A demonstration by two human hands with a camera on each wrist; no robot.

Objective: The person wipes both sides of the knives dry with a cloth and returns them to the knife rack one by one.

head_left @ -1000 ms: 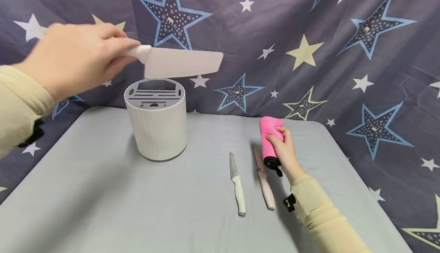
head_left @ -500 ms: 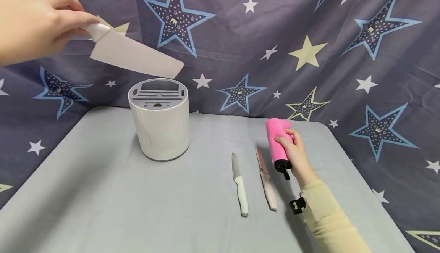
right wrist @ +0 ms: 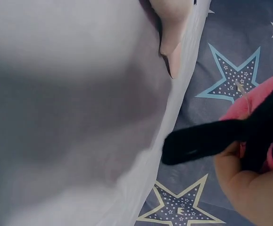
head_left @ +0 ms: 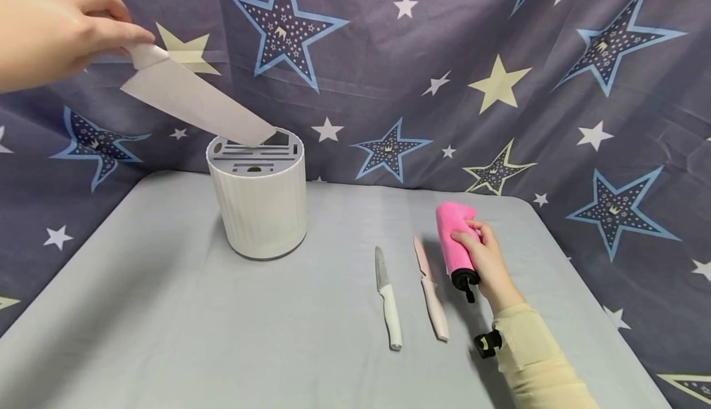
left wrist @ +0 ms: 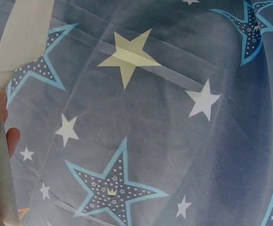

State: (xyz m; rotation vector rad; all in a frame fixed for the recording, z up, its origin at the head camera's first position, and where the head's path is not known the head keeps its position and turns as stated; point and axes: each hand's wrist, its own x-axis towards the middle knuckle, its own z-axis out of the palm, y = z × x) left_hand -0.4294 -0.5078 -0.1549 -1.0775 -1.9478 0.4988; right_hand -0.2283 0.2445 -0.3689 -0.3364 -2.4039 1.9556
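Cut off by the left edge of the head view: left hand [head_left: 58, 33]. Largely concealed in its grasp there: handle of a wide pale knife [head_left: 191, 97]; seen more fully in the left wrist view, blade cropped at top. Hard to make out: whether the blade tip touches the slotted top of the white holder [head_left: 261, 211] or only overlaps it. Covered by the blade: part of that top's far left.

Left fingers [head_left: 113, 34]: closed in a pinch about the handle, blade slanting down to the right, over the holder at far left of the grey desk [head_left: 328, 310].

Right hand [head_left: 489, 261], desk's right side: fingers [head_left: 469, 242] curled round a pink roll [head_left: 452, 233], black-ended with a black strap [right wrist: 202, 141]. Underside hidden; contact with desk unclear. Cropped at right in the right wrist view: roll and hand.

Lying between holder and roll: white-handled knife [head_left: 390, 316]; just to its right, pink-handled knife [head_left: 434, 310], both tips pointing far.
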